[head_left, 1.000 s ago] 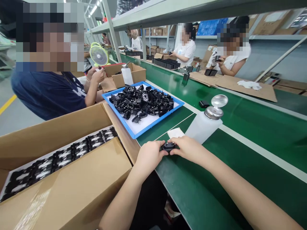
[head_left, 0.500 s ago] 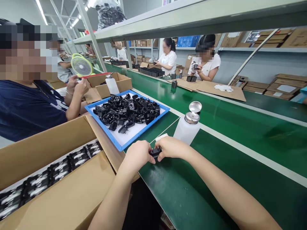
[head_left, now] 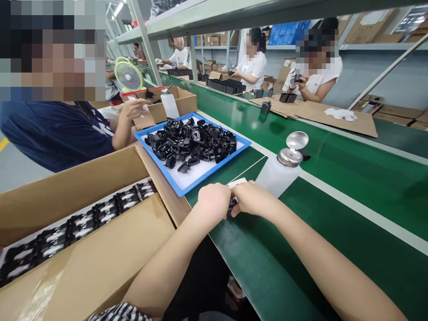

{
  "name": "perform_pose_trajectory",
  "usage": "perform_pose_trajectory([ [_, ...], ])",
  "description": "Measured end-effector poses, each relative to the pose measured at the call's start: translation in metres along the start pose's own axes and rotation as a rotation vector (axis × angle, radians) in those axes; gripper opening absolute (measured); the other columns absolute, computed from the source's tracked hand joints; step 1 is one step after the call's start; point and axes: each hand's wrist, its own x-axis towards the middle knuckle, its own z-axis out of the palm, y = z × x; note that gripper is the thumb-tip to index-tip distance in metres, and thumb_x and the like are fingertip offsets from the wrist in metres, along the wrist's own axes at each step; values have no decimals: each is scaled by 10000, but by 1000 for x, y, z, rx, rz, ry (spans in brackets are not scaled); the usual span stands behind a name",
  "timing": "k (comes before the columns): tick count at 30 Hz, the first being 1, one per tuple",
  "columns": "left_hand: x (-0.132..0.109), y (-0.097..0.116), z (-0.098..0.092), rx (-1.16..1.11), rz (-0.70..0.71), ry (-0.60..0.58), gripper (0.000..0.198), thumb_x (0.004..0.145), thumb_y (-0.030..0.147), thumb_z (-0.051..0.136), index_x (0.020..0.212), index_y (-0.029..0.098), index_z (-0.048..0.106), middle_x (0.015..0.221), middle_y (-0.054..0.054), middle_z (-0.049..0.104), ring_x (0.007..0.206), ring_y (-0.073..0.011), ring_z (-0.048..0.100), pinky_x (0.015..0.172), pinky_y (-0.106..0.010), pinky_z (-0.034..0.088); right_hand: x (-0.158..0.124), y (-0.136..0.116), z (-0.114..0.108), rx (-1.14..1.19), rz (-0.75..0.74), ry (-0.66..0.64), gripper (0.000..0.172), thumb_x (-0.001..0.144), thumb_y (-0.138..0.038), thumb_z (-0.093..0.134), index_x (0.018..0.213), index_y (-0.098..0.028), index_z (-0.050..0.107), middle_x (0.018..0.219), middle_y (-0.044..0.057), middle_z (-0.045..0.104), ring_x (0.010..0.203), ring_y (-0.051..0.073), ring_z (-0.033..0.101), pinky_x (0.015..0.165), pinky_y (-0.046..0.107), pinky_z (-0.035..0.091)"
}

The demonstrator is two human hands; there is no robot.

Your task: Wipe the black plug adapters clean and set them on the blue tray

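Note:
A small black plug adapter is pinched between my two hands just above the front edge of the green bench. My left hand is closed on its left side, and my right hand grips it from the right. Most of the adapter is hidden by my fingers. Just behind them a folded white pad shows. Beyond my right hand stands a white dispenser bottle with its metal lid flipped up.
A blue-rimmed tray holds a heap of black plug pieces. Left, an open cardboard box contains rows of black parts. A co-worker sits beside it. Across the green conveyor other people handle black parts. A shelf beam crosses overhead.
The view has shifted, so the scene sits further right. My left hand has turned over the adapter and now hides more of it. The dark piece behind the bottle is newly visible.

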Motion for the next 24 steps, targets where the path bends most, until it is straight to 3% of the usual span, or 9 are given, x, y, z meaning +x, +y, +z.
perform_pose_trajectory([
  [3, -1, 2, -3, 32, 45, 8, 179, 496, 133, 658, 663, 120, 598, 660, -75, 578, 631, -197, 548, 543, -244, 417, -2, -1, 2, 76, 4, -15, 230, 537, -292, 624, 755, -228, 587, 691, -12, 586, 646, 163, 519, 550, 239, 333],
  [8, -4, 4, -4, 51, 100, 43, 171, 533, 77, 621, 701, 105, 605, 666, -96, 584, 668, -220, 551, 562, -258, 417, -7, -5, 2, -79, 41, 65, 141, 533, -255, 634, 653, -187, 602, 625, 24, 587, 666, 196, 526, 633, 278, 339],
  [14, -3, 3, -1, 67, 91, 59, 131, 603, 140, 570, 730, 123, 596, 687, -101, 578, 709, -218, 549, 586, -258, 413, -2, -3, 8, 57, 35, 62, 266, 533, -303, 632, 781, -214, 599, 711, 18, 590, 658, 181, 530, 493, 225, 348],
  [16, -5, -3, 7, 58, 60, 125, 161, 581, 185, 591, 736, 143, 586, 715, -92, 576, 718, -221, 543, 581, -262, 410, -16, -10, 4, -9, 55, 81, 305, 548, -310, 619, 815, -164, 594, 745, 64, 585, 666, 200, 530, 488, 238, 352],
  [19, -8, -16, 28, -73, 48, 244, 236, 590, 321, 579, 784, 187, 561, 757, -58, 568, 702, -219, 535, 555, -275, 403, -61, -11, -15, 38, 13, 78, 292, 581, -318, 588, 809, -136, 589, 743, 77, 579, 631, 185, 528, 493, 245, 365],
  [22, -9, -25, 54, -304, 111, 361, 329, 657, 389, 501, 939, 220, 497, 848, -30, 544, 679, -177, 529, 548, -255, 396, -112, 23, -40, 375, -75, -65, 168, 628, -337, 535, 682, -193, 601, 677, 0, 582, 612, 129, 529, 560, 217, 393],
  [23, -8, -26, 63, -369, 124, 388, 336, 679, 376, 480, 977, 222, 473, 864, -26, 536, 661, -160, 526, 544, -244, 393, -121, 45, -46, 478, -12, -94, 188, 637, -357, 516, 683, -197, 604, 703, 1, 587, 628, 131, 534, 570, 217, 401],
  [24, -6, -26, 70, -424, 129, 410, 329, 700, 353, 459, 1000, 219, 456, 863, -24, 533, 636, -144, 522, 540, -236, 391, -125, 71, -49, 529, 146, -3, 230, 644, -387, 491, 691, -192, 603, 699, 14, 588, 620, 140, 536, 551, 226, 407],
])
